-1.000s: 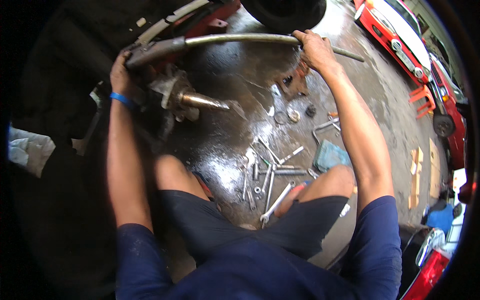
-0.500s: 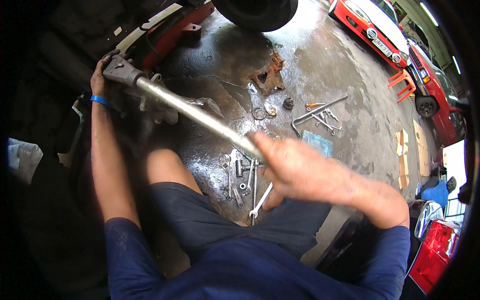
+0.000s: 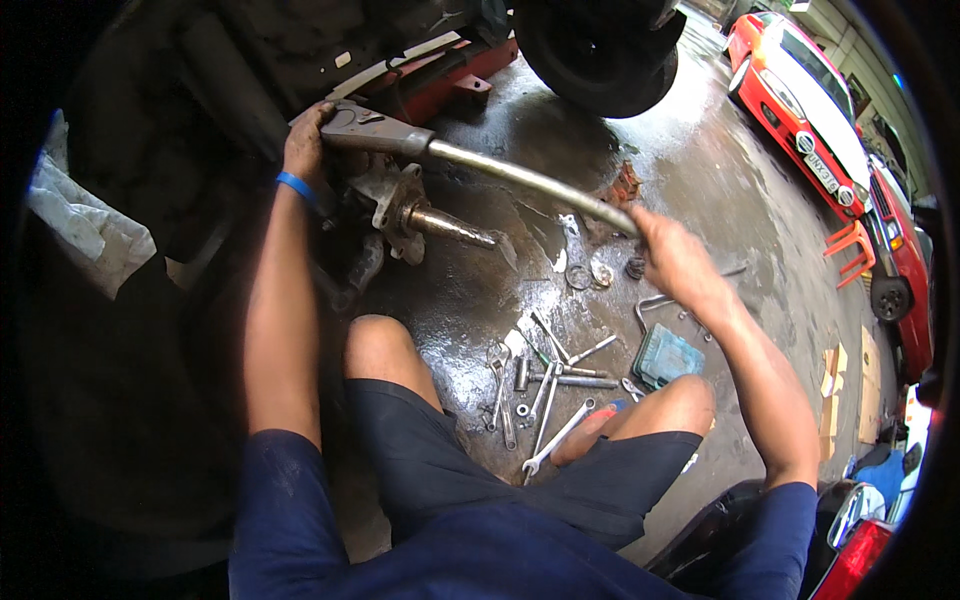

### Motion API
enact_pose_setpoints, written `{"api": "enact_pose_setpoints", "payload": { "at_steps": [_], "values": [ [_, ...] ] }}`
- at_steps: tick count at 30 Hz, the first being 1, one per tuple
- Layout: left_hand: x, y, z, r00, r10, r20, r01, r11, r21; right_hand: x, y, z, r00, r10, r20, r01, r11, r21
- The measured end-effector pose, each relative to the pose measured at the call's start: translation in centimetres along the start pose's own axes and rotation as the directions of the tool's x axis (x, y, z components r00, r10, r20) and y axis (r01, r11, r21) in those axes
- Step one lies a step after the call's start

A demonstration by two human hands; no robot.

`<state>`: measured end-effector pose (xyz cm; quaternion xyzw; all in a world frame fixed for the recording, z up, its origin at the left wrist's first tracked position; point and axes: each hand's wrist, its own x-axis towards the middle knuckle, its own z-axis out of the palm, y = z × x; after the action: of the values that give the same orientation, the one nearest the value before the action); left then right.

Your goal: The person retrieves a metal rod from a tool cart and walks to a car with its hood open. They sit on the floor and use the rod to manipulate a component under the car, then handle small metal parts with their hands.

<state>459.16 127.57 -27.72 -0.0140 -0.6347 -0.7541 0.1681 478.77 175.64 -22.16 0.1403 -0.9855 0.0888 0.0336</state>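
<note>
A large ratchet wrench, with a grey head and a long shiny handle, spans the space in front of me above a wheel spindle. My left hand, wearing a blue wristband, is wrapped round the head end beside the car's dark underside. My right hand grips the far end of the handle, slightly blurred. The greasy spindle points right from its knuckle, below the wrench head. Whatever the head sits on is hidden behind it and my left hand.
Between my knees lie several wrenches and sockets on the wet floor. A teal plastic case is beside my right knee. A rusty bracket lies farther off, below a raised tyre. Red cars and an orange stool stand at right.
My right hand has swung the handle end away from me, up and to the right. The left hand keeps hold of the head. My view has shifted, uncovering the spindle and floor tools.
</note>
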Motion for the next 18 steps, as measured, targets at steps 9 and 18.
{"api": "enact_pose_setpoints", "payload": {
  "at_steps": [9, 18],
  "values": [
    [-3.1, 0.8, 2.1, 0.995, -0.069, -0.067, 0.062, 0.994, -0.094, 9.9, 5.0, 3.7, 0.987, 0.064, -0.150, -0.072, 0.996, -0.048],
    [-3.9, 1.1, 4.3, 0.987, -0.130, -0.095, 0.102, 0.960, -0.262, 0.0, 1.0, 7.2, 0.990, 0.066, -0.122, -0.051, 0.991, 0.127]
  ]
}}
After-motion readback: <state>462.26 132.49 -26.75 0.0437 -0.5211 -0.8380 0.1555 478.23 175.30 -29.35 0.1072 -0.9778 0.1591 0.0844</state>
